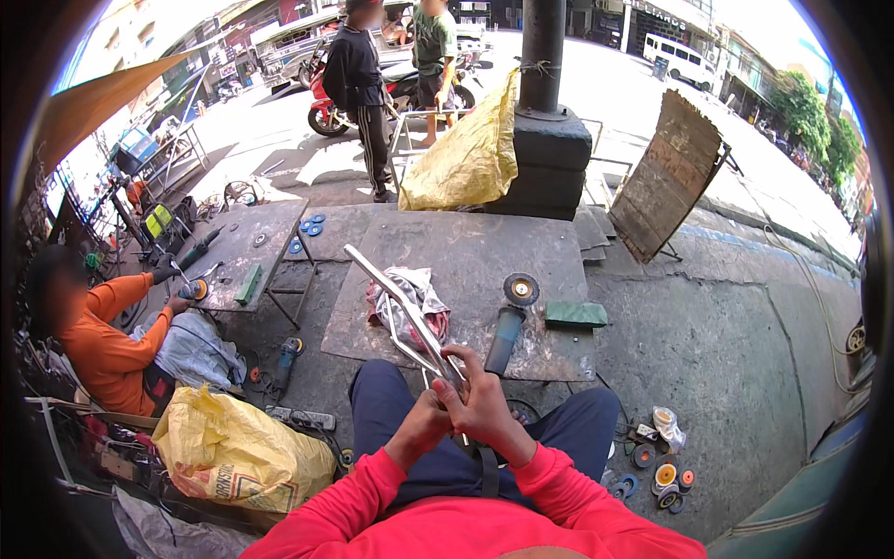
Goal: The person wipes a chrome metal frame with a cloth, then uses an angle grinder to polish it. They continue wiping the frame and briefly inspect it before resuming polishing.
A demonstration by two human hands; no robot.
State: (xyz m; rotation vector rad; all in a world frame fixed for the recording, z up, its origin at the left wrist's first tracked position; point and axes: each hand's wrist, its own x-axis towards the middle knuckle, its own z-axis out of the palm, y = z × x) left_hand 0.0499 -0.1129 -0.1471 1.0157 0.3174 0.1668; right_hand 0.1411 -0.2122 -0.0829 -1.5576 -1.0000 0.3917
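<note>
Over my lap I hold a shiny bent metal tube (405, 306) with a thinner rod joined along it; its long end slants up and left over the table. My left hand (416, 429) is closed round the near end. Just above it, my right hand (486, 402) grips the same end, fingers wrapped over the metal. Beneath the tube, a crumpled white and red rag (421, 287) lies on the low metal-topped table (447, 247). To the right rest an angle grinder (506, 337) with a round wheel (521, 290) facing up, and a green block (575, 314).
At left a person in orange (126, 321) holds another grinder (194, 290) at a second table (237, 233). A yellow sack (237, 447) sits by my left leg. Several discs (665, 475) lie on the floor at right. Beyond stand a pillar (540, 158) and two people.
</note>
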